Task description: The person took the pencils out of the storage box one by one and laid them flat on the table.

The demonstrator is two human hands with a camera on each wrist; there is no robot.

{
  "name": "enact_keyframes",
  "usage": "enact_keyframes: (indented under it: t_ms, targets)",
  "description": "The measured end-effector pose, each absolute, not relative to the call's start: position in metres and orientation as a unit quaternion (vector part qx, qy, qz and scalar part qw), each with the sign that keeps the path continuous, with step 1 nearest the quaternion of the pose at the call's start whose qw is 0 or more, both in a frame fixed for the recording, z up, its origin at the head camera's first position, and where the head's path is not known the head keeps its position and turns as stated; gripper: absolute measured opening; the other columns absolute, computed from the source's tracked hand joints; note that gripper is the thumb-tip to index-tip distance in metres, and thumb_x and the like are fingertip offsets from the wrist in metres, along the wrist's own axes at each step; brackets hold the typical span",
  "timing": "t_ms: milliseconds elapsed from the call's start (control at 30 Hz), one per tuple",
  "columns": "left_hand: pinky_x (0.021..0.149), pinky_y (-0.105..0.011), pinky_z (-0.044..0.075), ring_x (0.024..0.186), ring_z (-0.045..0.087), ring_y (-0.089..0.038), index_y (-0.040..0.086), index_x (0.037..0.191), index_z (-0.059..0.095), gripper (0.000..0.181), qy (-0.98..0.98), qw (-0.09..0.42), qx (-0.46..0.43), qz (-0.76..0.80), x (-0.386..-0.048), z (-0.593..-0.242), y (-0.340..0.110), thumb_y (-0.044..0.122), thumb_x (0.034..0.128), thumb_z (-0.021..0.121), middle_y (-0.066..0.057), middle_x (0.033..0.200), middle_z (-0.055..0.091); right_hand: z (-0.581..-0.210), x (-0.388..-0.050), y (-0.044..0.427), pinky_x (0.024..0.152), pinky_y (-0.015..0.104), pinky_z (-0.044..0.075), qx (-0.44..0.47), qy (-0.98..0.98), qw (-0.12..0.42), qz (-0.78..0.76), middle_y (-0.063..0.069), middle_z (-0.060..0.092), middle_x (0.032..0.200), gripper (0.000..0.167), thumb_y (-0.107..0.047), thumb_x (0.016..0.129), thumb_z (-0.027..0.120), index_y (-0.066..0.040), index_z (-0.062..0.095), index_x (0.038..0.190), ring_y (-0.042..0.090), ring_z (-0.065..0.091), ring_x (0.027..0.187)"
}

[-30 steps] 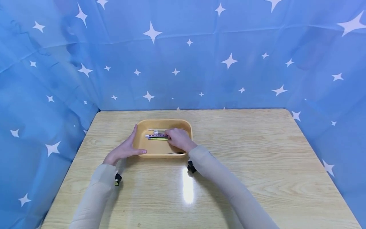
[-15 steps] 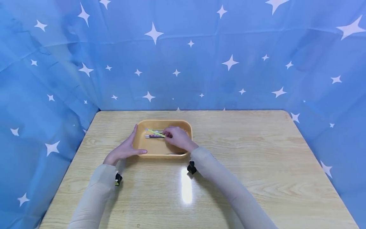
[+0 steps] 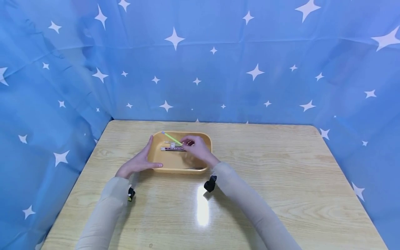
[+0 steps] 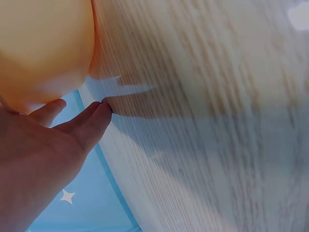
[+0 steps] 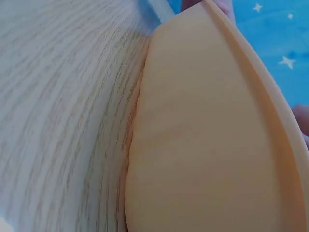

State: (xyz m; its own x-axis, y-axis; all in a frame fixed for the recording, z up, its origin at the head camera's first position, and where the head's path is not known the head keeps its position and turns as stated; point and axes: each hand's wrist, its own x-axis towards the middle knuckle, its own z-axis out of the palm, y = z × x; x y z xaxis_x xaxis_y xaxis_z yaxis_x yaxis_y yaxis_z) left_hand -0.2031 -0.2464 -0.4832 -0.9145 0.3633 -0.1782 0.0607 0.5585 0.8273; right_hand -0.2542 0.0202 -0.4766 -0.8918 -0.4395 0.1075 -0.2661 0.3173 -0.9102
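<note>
A shallow orange-yellow tray (image 3: 170, 161) stands on the table, its outer wall (image 5: 193, 121) filling much of the right wrist view. My left hand (image 3: 139, 163) rests against its left end, fingers straight along the outside and thumb over the near rim. In the left wrist view the fingers of that hand (image 4: 53, 150) touch the tray wall (image 4: 48, 43). Over the tray my right hand (image 3: 198, 149) pinches a yellow-green pencil (image 3: 171, 138), which slants up to the left. Several dark pencils (image 3: 173, 149) lie below, partly hidden by that hand. Another thin dark stick (image 3: 194, 168) lies along the near inner wall.
The wood-grain table (image 3: 281, 184) extends widely to the right and in front of the tray. A blue curtain (image 3: 218, 86) with white stars hangs behind and at the sides. Small black devices (image 3: 210, 183) sit on both wrists.
My right hand has picked the yellow-green pencil from beside the dark ones and lifted it, its far end swinging up and away. My left hand has stayed on the tray.
</note>
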Motion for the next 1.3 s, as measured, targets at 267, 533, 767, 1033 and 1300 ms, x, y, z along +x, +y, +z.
enact_keyframes:
  t_ms: [267,533,767,1033,1300]
  targets:
    - [0.113,-0.056,0.004,0.143,-0.005,-0.041,0.006,0.151,-0.019,0.118,0.852,0.188,0.118,0.474,-0.191,-0.452,-0.234,0.017,0.0825,0.077,-0.022,0.157,-0.015,-0.465,-0.247,0.030,0.071,0.027,0.051,-0.218,0.801,0.073,-0.552,0.012,0.067,0.089,0.019,0.003,0.086,0.063,0.004,0.069,0.105,0.022,0.061,0.081]
    - [0.112,-0.058,0.004,0.141,-0.005,-0.045,0.003,0.150,-0.018,0.120,0.853,0.188,0.116,0.474,-0.193,-0.455,-0.234,0.017,0.0809,0.079,-0.025,0.156,-0.015,-0.465,-0.250,0.041,0.067,0.024,0.049,-0.210,0.790,0.056,-0.573,0.010,0.066,0.086,0.018,0.003,0.086,0.064,0.004,0.069,0.103,0.016,0.058,0.076]
    - [0.112,-0.057,0.005,0.143,-0.004,-0.041,0.015,0.151,-0.022,0.125,0.862,0.178,0.116,0.461,-0.202,-0.477,-0.244,0.027,0.0800,0.080,-0.018,0.158,-0.016,-0.456,-0.250,0.061,0.065,0.023,0.047,-0.200,0.793,0.056,-0.573,0.011,0.065,0.087,0.019,0.002,0.087,0.064,0.004,0.068,0.106,0.020,0.058,0.078]
    - [0.112,-0.057,0.005,0.143,-0.004,-0.040,0.018,0.151,-0.021,0.125,0.862,0.179,0.110,0.461,-0.202,-0.478,-0.244,0.030,0.0800,0.080,-0.016,0.158,-0.016,-0.454,-0.252,0.089,0.066,0.024,0.047,-0.173,0.808,0.044,-0.561,0.010,0.065,0.089,0.019,0.001,0.088,0.064,0.003,0.068,0.107,0.020,0.058,0.079]
    - [0.112,-0.058,0.005,0.143,-0.005,-0.040,0.018,0.151,-0.021,0.124,0.862,0.177,0.111,0.462,-0.200,-0.476,-0.245,0.027,0.0807,0.080,-0.015,0.158,-0.017,-0.452,-0.252,0.116,0.066,0.025,0.047,-0.155,0.815,0.022,-0.558,0.013,0.065,0.093,0.019,-0.001,0.091,0.063,0.002,0.069,0.108,0.023,0.058,0.082]
